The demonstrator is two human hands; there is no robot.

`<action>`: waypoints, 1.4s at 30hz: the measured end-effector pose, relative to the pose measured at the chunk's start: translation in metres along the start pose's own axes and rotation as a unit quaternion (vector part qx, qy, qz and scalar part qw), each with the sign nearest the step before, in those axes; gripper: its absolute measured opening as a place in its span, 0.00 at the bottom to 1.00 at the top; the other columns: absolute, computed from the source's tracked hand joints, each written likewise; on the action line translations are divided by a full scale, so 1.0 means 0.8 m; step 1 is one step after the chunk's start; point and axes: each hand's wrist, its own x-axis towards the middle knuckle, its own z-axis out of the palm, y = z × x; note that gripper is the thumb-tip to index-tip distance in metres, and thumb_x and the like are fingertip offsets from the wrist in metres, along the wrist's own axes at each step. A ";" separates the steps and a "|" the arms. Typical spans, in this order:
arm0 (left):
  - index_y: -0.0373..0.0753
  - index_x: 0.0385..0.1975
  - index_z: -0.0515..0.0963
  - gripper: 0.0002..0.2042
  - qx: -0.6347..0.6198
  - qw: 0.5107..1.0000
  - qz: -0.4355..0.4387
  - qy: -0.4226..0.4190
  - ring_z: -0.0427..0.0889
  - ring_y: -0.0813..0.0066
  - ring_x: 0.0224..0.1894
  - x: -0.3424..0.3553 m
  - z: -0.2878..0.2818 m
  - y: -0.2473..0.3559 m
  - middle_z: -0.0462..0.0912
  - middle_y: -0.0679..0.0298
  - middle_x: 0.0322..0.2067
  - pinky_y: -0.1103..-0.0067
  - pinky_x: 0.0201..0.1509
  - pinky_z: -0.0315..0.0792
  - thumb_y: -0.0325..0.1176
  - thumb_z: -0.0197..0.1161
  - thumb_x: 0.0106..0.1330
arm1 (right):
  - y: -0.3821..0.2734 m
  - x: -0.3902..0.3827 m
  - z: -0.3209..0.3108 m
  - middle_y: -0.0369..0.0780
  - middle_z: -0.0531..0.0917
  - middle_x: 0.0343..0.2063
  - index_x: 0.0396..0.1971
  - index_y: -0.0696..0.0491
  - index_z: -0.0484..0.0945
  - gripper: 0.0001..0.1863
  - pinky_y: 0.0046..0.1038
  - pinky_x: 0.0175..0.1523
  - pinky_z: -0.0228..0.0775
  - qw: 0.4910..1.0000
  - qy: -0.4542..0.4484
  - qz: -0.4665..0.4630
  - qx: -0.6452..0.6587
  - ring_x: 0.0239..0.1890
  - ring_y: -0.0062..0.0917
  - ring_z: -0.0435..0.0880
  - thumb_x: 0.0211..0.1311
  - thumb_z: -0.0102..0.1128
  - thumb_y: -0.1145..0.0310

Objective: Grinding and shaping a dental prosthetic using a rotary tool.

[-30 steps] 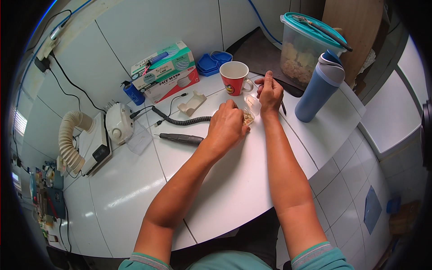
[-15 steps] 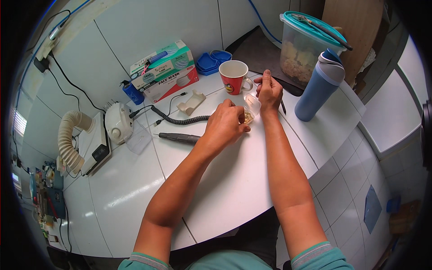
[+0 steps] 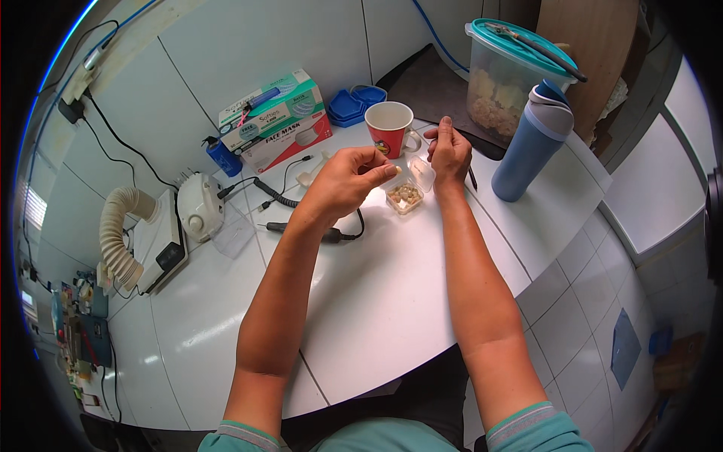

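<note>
My left hand (image 3: 348, 181) is raised beside a small clear hinged box (image 3: 404, 210), thumb and forefinger pinching a small pale piece (image 3: 397, 171). Inside the box lie several small cream and brownish pieces (image 3: 405, 193), and its clear lid (image 3: 421, 172) stands tipped back. Close to that lid, my right hand (image 3: 450, 158) is closed with the thumb up; what its curled fingers hold, if anything, is hidden. Just behind stands a red mug (image 3: 386, 141) with a white inside. Under my left forearm, a dark rotary handpiece (image 3: 331, 235) is partly covered.
At right stand a blue bottle (image 3: 527, 151) and a clear tub (image 3: 493, 98) with a teal lid. Stacked mask boxes (image 3: 279, 124), a blue pump bottle (image 3: 222, 157) and blue trays (image 3: 348, 105) line the back. A white control unit (image 3: 199, 207) and a hose (image 3: 113, 226) sit at left.
My left hand has lifted up and left out of the box with a small pale piece, uncovering the box's contents. My right hand stays almost where it was.
</note>
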 end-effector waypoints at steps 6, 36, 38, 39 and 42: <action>0.41 0.45 0.78 0.10 -0.095 0.991 0.066 0.066 0.91 0.75 0.47 -0.038 -0.019 0.028 0.93 0.63 0.44 0.79 0.49 0.76 0.41 0.65 0.85 | 0.002 0.005 -0.002 0.34 0.77 0.14 0.26 0.57 0.88 0.35 0.29 0.31 0.69 0.999 0.009 0.010 0.048 0.20 0.20 0.79 0.86 0.51 0.43; 0.36 0.55 0.81 0.08 -0.271 0.938 0.064 0.205 0.91 0.67 0.57 -0.285 -0.112 -0.158 0.86 0.62 0.50 0.74 0.59 0.84 0.26 0.67 0.81 | -0.090 -0.232 0.084 0.46 0.81 0.41 0.57 0.53 0.85 0.20 0.42 0.47 0.78 0.765 -0.420 -0.369 -0.321 0.43 0.42 0.84 0.68 0.77 0.66; 0.35 0.56 0.81 0.08 -0.284 0.935 0.053 0.207 0.90 0.67 0.57 -0.288 -0.116 -0.159 0.87 0.60 0.51 0.74 0.59 0.84 0.26 0.65 0.82 | -0.094 -0.235 0.081 0.46 0.80 0.40 0.54 0.55 0.82 0.18 0.43 0.48 0.77 0.749 -0.442 -0.376 -0.319 0.43 0.43 0.84 0.69 0.75 0.68; 0.34 0.56 0.81 0.08 -0.294 0.932 0.045 0.206 0.90 0.66 0.57 -0.289 -0.118 -0.160 0.87 0.58 0.51 0.73 0.60 0.85 0.26 0.64 0.83 | -0.100 -0.236 0.080 0.46 0.80 0.40 0.54 0.55 0.82 0.18 0.43 0.48 0.77 0.748 -0.445 -0.375 -0.318 0.43 0.43 0.84 0.69 0.75 0.68; 0.32 0.58 0.81 0.10 -0.277 0.938 0.024 0.204 0.90 0.67 0.57 -0.288 -0.119 -0.165 0.87 0.55 0.54 0.75 0.61 0.85 0.25 0.64 0.83 | -0.110 -0.242 0.077 0.47 0.81 0.39 0.52 0.56 0.78 0.17 0.45 0.48 0.77 0.744 -0.478 -0.350 -0.309 0.43 0.44 0.84 0.69 0.74 0.69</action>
